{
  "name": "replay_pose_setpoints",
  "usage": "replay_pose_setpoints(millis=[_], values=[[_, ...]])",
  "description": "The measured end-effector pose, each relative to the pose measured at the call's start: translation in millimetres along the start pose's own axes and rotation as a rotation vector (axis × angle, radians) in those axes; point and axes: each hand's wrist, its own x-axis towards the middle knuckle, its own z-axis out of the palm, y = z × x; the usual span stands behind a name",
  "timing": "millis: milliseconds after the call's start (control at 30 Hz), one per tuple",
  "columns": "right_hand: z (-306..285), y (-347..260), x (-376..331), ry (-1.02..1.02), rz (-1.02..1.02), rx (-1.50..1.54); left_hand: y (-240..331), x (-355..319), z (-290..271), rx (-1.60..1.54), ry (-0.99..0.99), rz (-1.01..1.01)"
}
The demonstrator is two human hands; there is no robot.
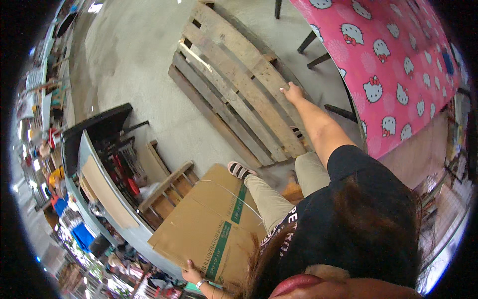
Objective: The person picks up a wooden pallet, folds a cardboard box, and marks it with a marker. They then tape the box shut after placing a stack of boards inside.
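Note:
My left hand [192,272] grips the edge of a large flat cardboard box [199,214], brown with green printed bands and a pale strap around it. The box is beside my legs, close to my sandalled foot [240,170]. My right arm reaches out to a weathered wooden pallet [249,84]. There my right hand [294,93] is closed over the pallet's right-hand edge, thumb on the top boards and the other fingers mostly hidden. The pallet's slats show gaps, and a pale splintered strip lies along one board.
A table with a pink cartoon-patterned cover [378,65] and dark legs stands right of the pallet. At left, a grey-edged table [107,199] has a wooden frame [167,192] beside it. Cluttered goods fill the far left. The floor [134,65] is grey concrete.

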Motion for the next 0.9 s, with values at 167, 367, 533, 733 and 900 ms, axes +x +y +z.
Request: replay_pose_setpoints(millis=[167, 367, 533, 733, 900], values=[[17, 5, 9, 0.112, 0.049, -0.053, 64, 107, 30, -0.415, -0.118, 0.126], [19, 2, -20, 0.2, 0.053, -0.069, 102, 212, 33, -0.525, -0.231, 0.121], [13, -3, -24, 0.212, 0.073, -0.087, 80, 225, 27, -0.378, -0.267, -0.074], [29, 9, 11, 0.174, 0.125, -0.023, 31, 226, 73, -0.314, -0.241, -0.133], [78, 56, 66, 0.172, 0.213, 0.015, 26, 240, 111, -0.271, -0.239, -0.146]])
